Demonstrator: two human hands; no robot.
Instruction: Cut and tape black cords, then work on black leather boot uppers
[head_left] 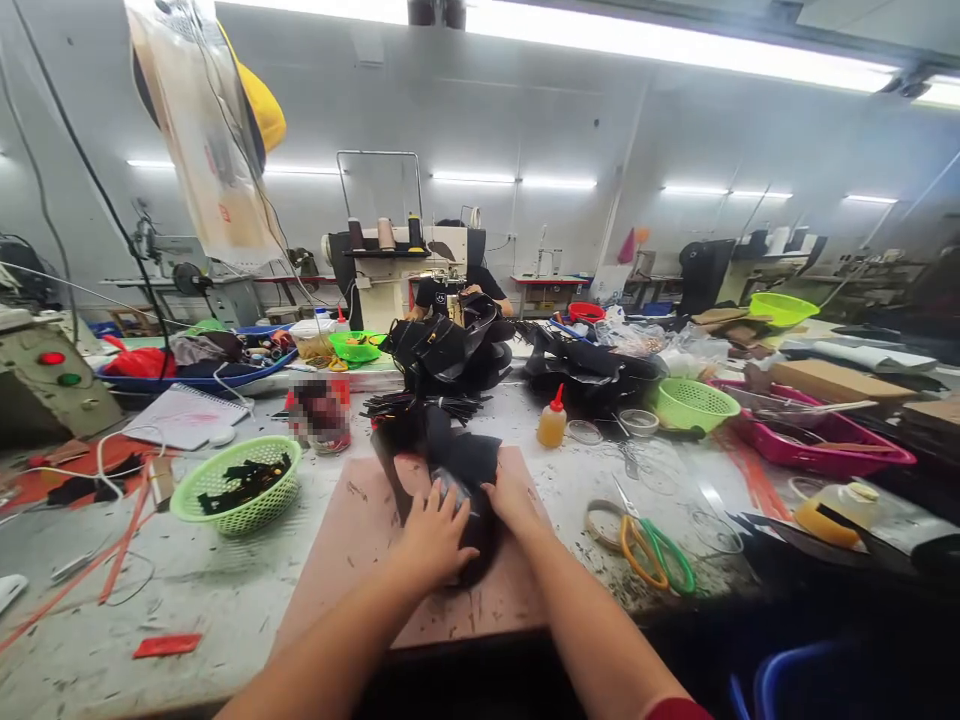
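Left of the hands, a green basket (236, 487) of black scraps is seen beside a notebook (184, 416). To their right, scissors (651, 545) are laid near a glue bottle (553, 418), another green basket (694, 405) and a pink tray (817, 442).

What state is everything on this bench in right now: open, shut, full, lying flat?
left hand: pressing flat on the black material
right hand: pressing on it too
black material: lying on the board
board: flat on the bench
scissors: shut, lying flat
glue bottle: upright, capped
near green basket: holding black pieces

Grey-walled workshop under fluorescent tube lights (675, 45), sewing machines (390, 255) along cluttered worktables (187, 590).
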